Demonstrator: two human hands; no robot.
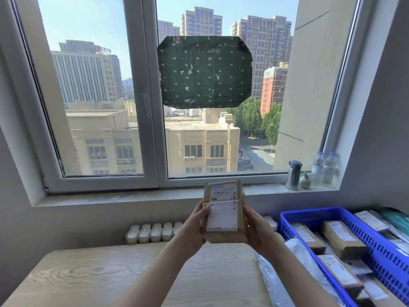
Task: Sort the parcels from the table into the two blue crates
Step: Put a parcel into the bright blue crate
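The small brown cardboard parcel with white shipping labels [224, 210] is held upright in the air, between both hands, above the pale wooden table [93, 275]. The left hand [194, 229] grips its left edge with curled fingers, and the right hand [256, 233] grips the right edge in the same way. The box looks stiff and probably light — the flat side walls give a safe hold, and the taped paper labels may be a little slippery. To the right of the right hand stands a blue plastic crate [314, 214] — it holds several brown boxes already. A white plastic mailer bag [294, 251] lies just beside the crate.
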